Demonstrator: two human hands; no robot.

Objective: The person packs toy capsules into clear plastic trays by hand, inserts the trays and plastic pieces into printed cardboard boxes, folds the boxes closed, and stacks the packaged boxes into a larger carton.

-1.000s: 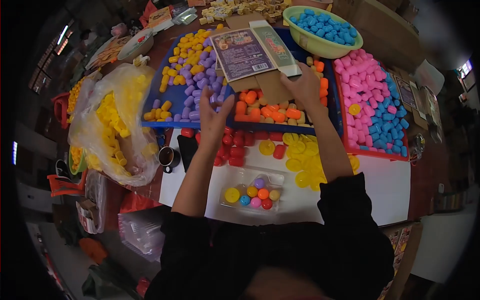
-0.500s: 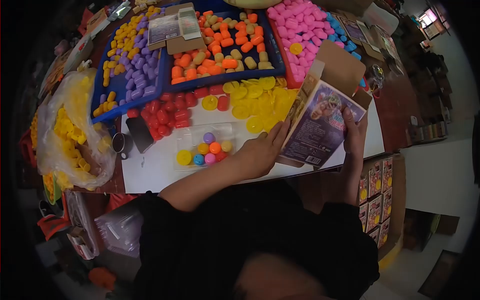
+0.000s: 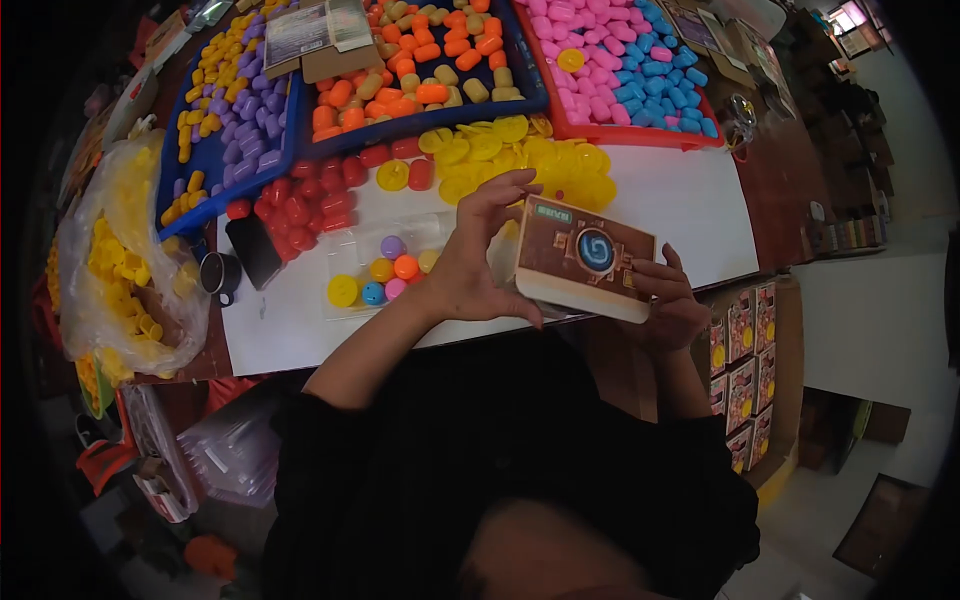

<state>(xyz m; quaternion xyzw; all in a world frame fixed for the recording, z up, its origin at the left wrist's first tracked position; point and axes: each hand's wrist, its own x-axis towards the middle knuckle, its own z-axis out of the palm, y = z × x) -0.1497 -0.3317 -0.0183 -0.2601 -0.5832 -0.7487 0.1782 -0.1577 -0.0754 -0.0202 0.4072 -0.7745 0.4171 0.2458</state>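
A printed cardboard box point(image 3: 585, 255) is held over the front edge of the table, its brown face with a blue round emblem turned up. My right hand point(image 3: 672, 300) grips its right end. At the box's left end is my left hand point(image 3: 480, 260), fingers spread and thumb apart; whether it touches the box is unclear. Left of it, a clear plastic tray point(image 3: 340, 250) on the white sheet holds small balls in several colours and a yellow disc point(image 3: 343, 291). Yellow discs point(image 3: 520, 160) are heaped behind my hands, beside red capsules point(image 3: 310, 200).
Blue trays point(image 3: 420, 122) hold orange, tan, purple and yellow capsules, with a flattened box point(image 3: 320, 38) on top. A red tray point(image 3: 640, 132) holds pink and blue ones. A phone point(image 3: 254, 252), a mug point(image 3: 219, 275) and a bag point(image 3: 130, 270) stand left. Packed boxes point(image 3: 742, 370) sit lower right.
The box, taken from the stack on the trays, was brought to the front edge and has now turned to show its brown face. My left hand has shifted to its left end with fingers spread.
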